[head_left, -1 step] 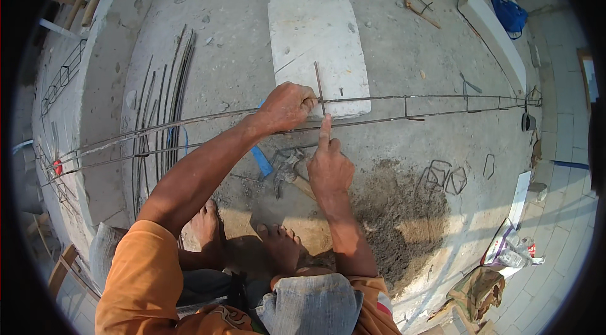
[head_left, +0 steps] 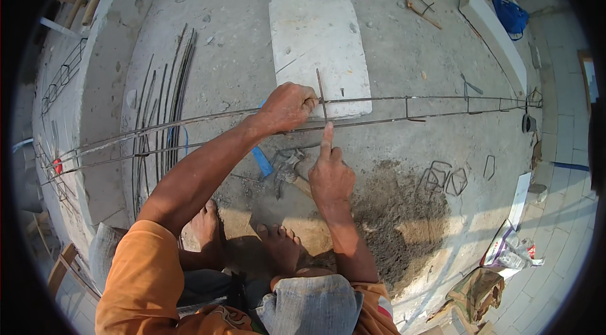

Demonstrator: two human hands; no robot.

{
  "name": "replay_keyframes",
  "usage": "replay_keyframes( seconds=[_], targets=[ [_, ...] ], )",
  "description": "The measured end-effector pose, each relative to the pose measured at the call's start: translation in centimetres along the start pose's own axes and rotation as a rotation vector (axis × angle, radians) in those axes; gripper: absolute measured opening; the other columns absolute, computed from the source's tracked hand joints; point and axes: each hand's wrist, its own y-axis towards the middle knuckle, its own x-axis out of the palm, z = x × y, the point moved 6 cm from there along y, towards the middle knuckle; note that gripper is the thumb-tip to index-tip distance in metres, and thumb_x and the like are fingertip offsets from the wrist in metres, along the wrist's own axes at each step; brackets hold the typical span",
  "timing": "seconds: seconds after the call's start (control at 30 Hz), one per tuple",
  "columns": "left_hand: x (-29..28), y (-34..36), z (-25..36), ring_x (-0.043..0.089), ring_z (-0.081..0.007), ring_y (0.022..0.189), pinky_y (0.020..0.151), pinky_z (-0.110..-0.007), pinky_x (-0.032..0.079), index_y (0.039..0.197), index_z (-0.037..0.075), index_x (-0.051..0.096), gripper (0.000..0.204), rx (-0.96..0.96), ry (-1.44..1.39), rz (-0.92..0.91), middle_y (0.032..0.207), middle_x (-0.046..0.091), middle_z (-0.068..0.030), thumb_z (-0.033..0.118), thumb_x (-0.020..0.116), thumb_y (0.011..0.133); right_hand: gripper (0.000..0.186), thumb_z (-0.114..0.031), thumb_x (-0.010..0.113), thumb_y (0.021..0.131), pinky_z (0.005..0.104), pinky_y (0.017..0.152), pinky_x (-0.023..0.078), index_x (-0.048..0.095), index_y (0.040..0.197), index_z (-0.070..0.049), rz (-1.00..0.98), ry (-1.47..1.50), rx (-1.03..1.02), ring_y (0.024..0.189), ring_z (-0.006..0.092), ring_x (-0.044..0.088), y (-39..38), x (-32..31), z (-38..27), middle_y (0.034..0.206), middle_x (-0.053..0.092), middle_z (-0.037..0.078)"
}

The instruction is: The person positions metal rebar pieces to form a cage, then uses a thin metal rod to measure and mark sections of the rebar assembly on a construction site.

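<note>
My left hand (head_left: 287,106) is closed around a long steel bar (head_left: 366,99) of a narrow rebar frame lying crosswise over a pale rectangular block (head_left: 315,32). Beside its fingertips a short steel rod (head_left: 320,82) crosses the long bars. My right hand (head_left: 331,177) has its index finger stretched out, its tip at the lower end of that rod, with the other fingers curled. Under the bars, near my bare feet (head_left: 278,246), lie a blue object (head_left: 262,161) and what looks like a wooden-handled tool (head_left: 300,183).
Loose bars (head_left: 177,82) lie at left beside a concrete ledge (head_left: 104,114). Bent wire loops (head_left: 454,177) and a dark sand patch (head_left: 404,234) are at right. Further right are a concrete edge (head_left: 492,38), a blue bag (head_left: 508,16) and crumpled sacks (head_left: 480,297).
The short rod has shifted slightly down and to the right, and my right index finger has moved down with it. My left hand has barely moved.
</note>
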Motion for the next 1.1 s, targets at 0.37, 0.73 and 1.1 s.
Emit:
replay_keyframes(
  seconds=[0.37, 0.73, 1.1],
  targets=[
    [0.1, -0.4, 0.4, 0.063, -0.0275, 0.064, 0.062, -0.039, 0.048, 0.091, -0.003, 0.067, 0.017, -0.032, -0.006, 0.004, 0.075, 0.067, -0.0186, 0.01, 0.057, 0.085, 0.079, -0.011, 0.064, 0.075, 0.0368, 0.041, 0.048, 0.03, 0.146, -0.003, -0.033, -0.012, -0.035, 0.049, 0.0231, 0.061, 0.7, -0.8, 0.0, 0.075, 0.059, 0.014],
    [0.4, -0.3, 1.2, 0.063, -0.0293, 0.063, 0.061, -0.039, 0.048, 0.091, -0.003, 0.067, 0.017, 0.007, 0.05, 0.03, 0.073, 0.065, -0.0206, 0.011, 0.057, 0.086, 0.077, -0.009, 0.062, 0.076, 0.0371, 0.047, 0.051, 0.029, 0.146, -0.001, -0.059, -0.015, -0.02, 0.056, 0.0257, 0.064, 0.7, -1.7, 0.0, 0.075, 0.06, 0.016],
    [0.1, -0.6, 1.0, 0.066, -0.0335, 0.075, 0.067, -0.042, 0.049, 0.1, -0.003, 0.066, 0.022, 0.062, 0.054, 0.005, 0.082, 0.067, -0.0213, 0.012, 0.058, 0.086, 0.09, -0.006, 0.072, 0.069, 0.0423, 0.05, 0.05, 0.028, 0.148, -0.007, 0.039, 0.117, -0.028, 0.061, 0.032, 0.064, 2.9, -0.2, 0.6, 0.083, 0.06, 0.017]
  ],
)
